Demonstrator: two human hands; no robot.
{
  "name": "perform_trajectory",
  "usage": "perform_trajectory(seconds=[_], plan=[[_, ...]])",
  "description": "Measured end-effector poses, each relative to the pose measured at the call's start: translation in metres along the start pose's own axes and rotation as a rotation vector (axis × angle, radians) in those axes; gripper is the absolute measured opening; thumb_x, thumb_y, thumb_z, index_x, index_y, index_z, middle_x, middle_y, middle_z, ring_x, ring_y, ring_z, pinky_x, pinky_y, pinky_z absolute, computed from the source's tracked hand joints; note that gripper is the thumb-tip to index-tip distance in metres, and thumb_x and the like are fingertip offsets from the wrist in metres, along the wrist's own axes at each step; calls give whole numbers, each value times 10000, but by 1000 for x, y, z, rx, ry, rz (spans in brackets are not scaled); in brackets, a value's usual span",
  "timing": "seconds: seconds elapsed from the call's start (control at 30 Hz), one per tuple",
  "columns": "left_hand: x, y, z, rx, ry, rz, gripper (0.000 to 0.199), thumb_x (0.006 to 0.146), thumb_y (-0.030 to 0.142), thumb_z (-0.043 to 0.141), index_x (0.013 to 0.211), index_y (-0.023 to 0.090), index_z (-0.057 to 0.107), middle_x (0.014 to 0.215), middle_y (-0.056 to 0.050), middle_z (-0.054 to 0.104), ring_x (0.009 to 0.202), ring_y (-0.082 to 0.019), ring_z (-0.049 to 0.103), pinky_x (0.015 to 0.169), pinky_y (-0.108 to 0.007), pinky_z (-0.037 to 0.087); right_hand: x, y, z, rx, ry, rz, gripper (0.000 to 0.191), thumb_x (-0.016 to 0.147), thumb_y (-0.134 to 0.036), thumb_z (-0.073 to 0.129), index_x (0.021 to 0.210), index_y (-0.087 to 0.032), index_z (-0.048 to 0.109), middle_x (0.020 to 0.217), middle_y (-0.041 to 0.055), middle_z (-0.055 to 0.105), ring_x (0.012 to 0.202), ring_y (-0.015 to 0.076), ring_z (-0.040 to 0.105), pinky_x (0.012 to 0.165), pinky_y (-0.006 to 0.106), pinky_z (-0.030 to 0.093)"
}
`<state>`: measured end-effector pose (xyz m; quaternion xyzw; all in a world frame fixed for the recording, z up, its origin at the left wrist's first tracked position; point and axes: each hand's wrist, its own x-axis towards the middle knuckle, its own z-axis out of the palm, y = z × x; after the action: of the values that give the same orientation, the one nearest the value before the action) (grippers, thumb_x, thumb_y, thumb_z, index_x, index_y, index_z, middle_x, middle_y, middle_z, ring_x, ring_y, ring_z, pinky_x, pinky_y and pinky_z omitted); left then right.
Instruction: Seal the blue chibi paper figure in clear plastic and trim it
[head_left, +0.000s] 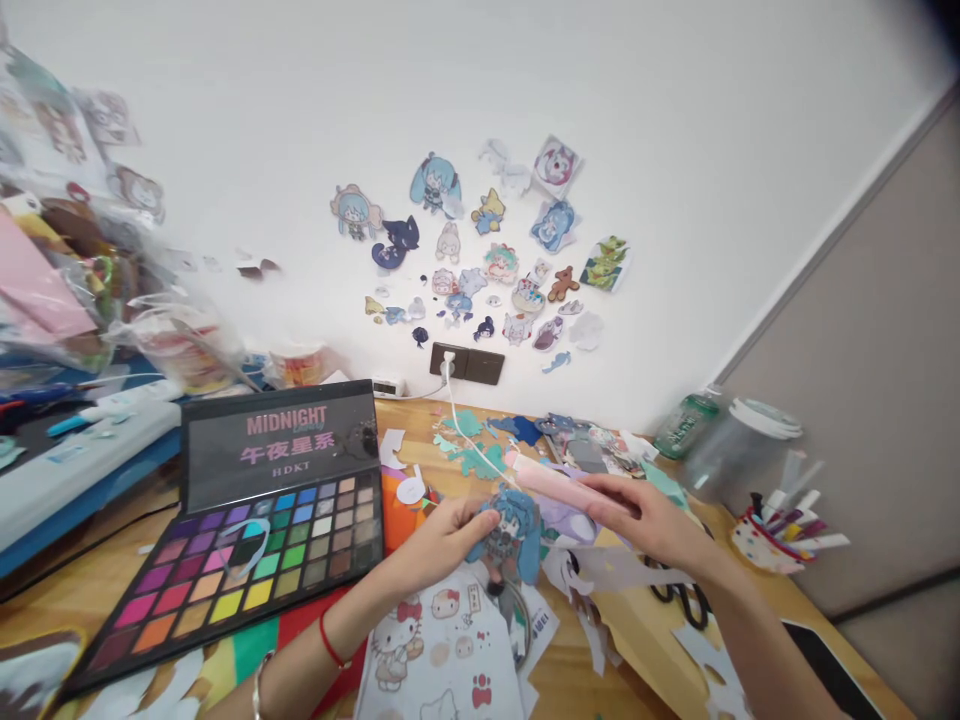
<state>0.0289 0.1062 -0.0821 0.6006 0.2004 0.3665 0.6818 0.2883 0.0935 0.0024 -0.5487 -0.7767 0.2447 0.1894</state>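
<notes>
My left hand (450, 535) pinches a paper cutout (521, 530) of a chibi figure with long blue twin tails, holding it upright above the table. In my right hand (649, 520) is a long pink stick-shaped device (559, 487), its far end close above the cutout's head. The device's exact kind is unclear. A white cord (472, 440) runs from the wall socket down to near its far end. Beneath the cutout lies a white sheet with printed cartoon drawings (442, 650). Black-handled scissors (686, 600) lie below my right forearm, partly covered by paper scraps.
An open eyeshadow palette (281, 450) stands at left. Cutout stickers (499, 262) cover the wall above the socket (466, 363). At right are a green can (686, 425), a lidded clear container (742, 450), a pen cup (769, 540) and a dark phone-like slab (825, 665).
</notes>
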Motion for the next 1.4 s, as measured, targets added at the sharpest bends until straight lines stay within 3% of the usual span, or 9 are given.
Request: perform_trajectory(seconds=[0.13,0.33,0.57,1.0,1.4], plan=[[-1,1,-1,20,-5,-6,323,882,438,497,826,133,590,710,-39,683,537,-114,623,541,-218,486,5,-12,3,40,-90,14,411,824,-492,527,1077,-195,659,895,45,674,759,185,590,653,269,442],[-3,6,3,48,-11,-29,324,882,435,494,806,133,584,718,-53,687,550,-125,630,552,-239,497,12,-25,7,68,-118,49,372,838,-509,492,914,-195,676,652,-11,569,563,121,466,506,240,332],[-3,8,3,45,-21,-57,347,867,466,496,805,135,581,705,-63,687,559,-138,634,557,-259,505,13,-22,8,100,-146,47,365,836,-529,492,845,-203,657,642,-11,558,554,121,471,494,240,323],[-4,12,3,38,-44,-89,356,865,471,493,817,133,592,703,-67,685,572,-146,634,569,-273,512,15,-18,5,128,-158,32,358,841,-497,508,972,-209,674,660,-6,576,558,127,472,483,241,301],[-4,13,1,26,-4,-62,322,866,446,504,825,141,599,711,-54,686,585,-142,640,575,-268,521,9,-20,6,221,-140,67,345,838,-514,507,823,-187,616,665,-8,536,554,113,437,497,237,317]])
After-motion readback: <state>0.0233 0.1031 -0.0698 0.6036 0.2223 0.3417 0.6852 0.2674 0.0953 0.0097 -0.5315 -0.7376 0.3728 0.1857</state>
